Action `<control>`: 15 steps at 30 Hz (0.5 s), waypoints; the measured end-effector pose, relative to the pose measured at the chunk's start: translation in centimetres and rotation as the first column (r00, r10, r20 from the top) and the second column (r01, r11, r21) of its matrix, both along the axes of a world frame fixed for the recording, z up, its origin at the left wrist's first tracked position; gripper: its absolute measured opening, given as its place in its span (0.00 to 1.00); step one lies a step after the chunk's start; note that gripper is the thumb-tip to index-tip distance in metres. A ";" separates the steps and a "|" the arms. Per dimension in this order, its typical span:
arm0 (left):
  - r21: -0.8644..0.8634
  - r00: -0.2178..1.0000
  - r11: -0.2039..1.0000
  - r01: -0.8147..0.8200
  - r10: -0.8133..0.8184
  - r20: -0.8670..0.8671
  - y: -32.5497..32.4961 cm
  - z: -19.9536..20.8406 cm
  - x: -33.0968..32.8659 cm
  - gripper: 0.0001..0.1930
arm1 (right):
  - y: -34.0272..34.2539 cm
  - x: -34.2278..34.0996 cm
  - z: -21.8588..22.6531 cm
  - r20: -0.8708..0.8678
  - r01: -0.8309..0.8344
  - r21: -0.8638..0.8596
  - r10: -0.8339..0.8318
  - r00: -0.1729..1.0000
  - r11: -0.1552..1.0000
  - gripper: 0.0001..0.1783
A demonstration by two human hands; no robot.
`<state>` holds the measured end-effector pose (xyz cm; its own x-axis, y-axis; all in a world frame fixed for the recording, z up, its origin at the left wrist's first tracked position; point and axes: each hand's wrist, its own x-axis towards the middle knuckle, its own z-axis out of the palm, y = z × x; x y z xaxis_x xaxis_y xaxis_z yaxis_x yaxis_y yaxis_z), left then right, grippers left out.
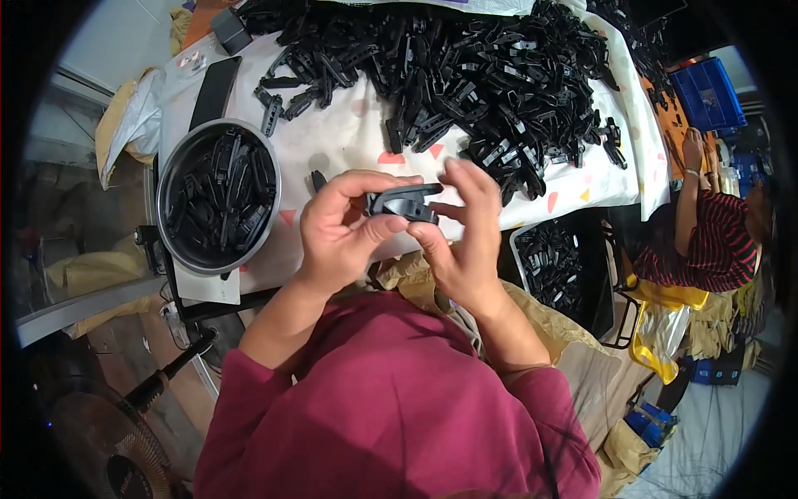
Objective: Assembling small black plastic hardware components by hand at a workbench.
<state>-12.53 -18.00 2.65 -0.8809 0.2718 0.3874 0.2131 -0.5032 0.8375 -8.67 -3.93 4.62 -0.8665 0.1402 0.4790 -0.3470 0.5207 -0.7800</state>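
Above the near edge of the table, I hold a small black plastic part (403,205), elongated with a curved upper strip, between both hands. My left hand (337,229) is closed on its left end, thumb below and fingers behind. My right hand (467,237) pinches the right end with the thumb and a finger, the other fingers raised and curled. A round metal bowl (163,218) full of similar black parts stands to the left. Beyond my hands lies a large heap of black parts (499,91) on the patterned white tablecloth (332,137).
A flat black slab (218,90) lies behind the bowl. Below the table's right edge sits a bin of black parts (549,262). At right, a person in a striped top (719,241) works near a blue crate (709,93). A fan (108,441) stands at lower left.
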 end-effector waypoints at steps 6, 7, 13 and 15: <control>-0.113 0.973 0.990 -0.084 0.106 0.205 -2.6 -4.2 -0.1 0.13 | 0.0 -2.3 -3.1 0.373 -0.342 -0.094 0.352 0.858 0.935 0.21; -0.079 0.941 0.982 -0.169 0.185 0.285 -2.5 -5.1 -0.3 0.11 | 0.3 -3.7 -3.7 0.359 -0.339 0.031 0.306 0.882 0.940 0.22; -0.154 0.777 0.891 -0.428 0.449 0.442 -0.7 -3.8 -2.5 0.10 | -1.4 -10.1 -7.5 0.202 -0.024 0.700 -0.166 0.965 0.714 0.11; -0.400 0.815 0.818 -0.414 0.528 0.237 -0.8 -4.9 -4.5 0.08 | -2.4 -9.6 -7.4 0.172 -0.027 0.808 -0.192 0.966 0.589 0.10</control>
<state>-17.02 -18.79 -2.27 -0.9876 -0.1547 0.0256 0.0427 -0.1080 0.9932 -18.29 -6.34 -2.75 -0.9637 -0.1275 0.2344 -0.1496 0.9856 -0.0793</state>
